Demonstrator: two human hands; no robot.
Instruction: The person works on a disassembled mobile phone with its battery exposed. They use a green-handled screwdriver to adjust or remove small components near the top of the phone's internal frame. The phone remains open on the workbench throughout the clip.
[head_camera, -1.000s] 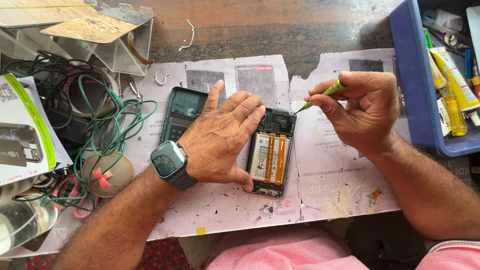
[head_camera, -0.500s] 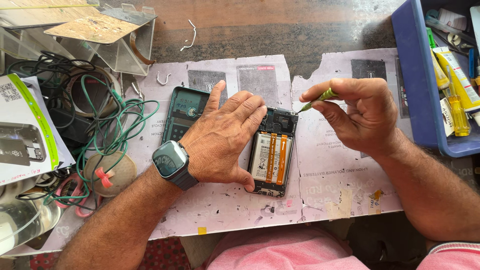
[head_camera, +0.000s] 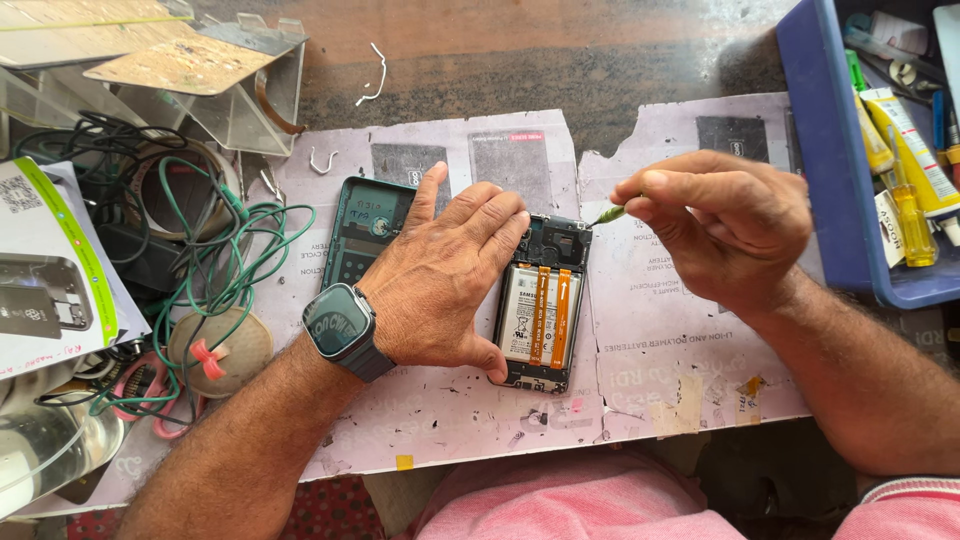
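Note:
An opened phone (head_camera: 541, 308) lies back-up on a white paper mat (head_camera: 640, 330), its battery and two orange ribbon strips showing. My left hand (head_camera: 440, 275) lies flat across its left edge, fingers spread, a dark smartwatch (head_camera: 338, 325) on the wrist. My right hand (head_camera: 720, 225) pinches a small green-handled tool (head_camera: 608, 214), whose tip sits at the phone's upper right corner. The removed dark green back cover (head_camera: 362, 232) lies left of the phone, partly under my left hand.
A blue tray (head_camera: 825, 170) with glue tubes and yellow-handled screwdrivers stands at the right. Tangled green and black cables (head_camera: 205, 280), tape rolls and a printed box (head_camera: 55, 260) crowd the left. Clear plastic holders (head_camera: 190, 90) sit at the back left.
My right hand has tilted over so its back faces up, keeping the green tool's tip at the phone's upper right corner. My left hand has stayed put.

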